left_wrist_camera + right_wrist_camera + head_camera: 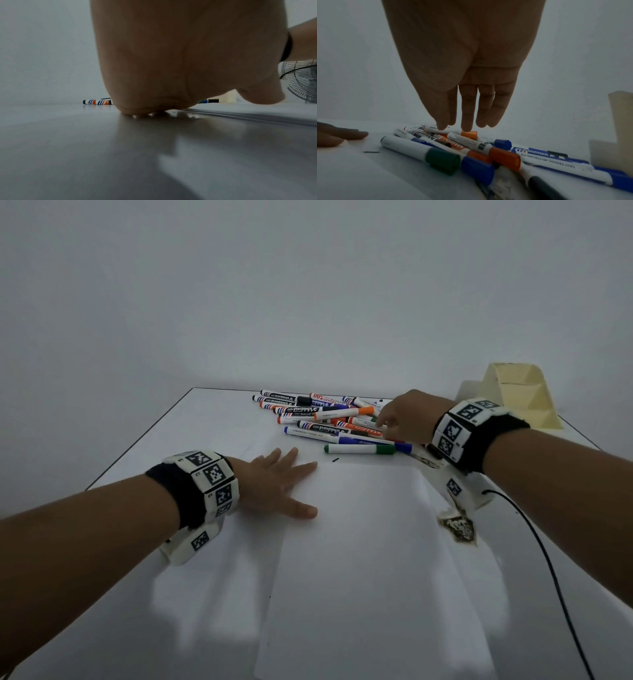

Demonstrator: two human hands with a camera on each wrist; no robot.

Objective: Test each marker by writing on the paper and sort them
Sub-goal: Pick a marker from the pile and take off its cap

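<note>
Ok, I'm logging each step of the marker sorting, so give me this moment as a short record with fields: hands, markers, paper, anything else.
left hand: left hand lies flat, fingers spread, on the paper
right hand: right hand reaches into the marker pile, fingers straight, tips at the markers, gripping none
nearest marker: green-capped marker lies by itself at the pile's near edge
paper marks: one short dark mark
other: cream holder behind the right wrist; black cable

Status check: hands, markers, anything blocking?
Left hand flat on paper. Right hand open, fingertips at marker pile, nothing gripped. Nothing blocking.
</note>
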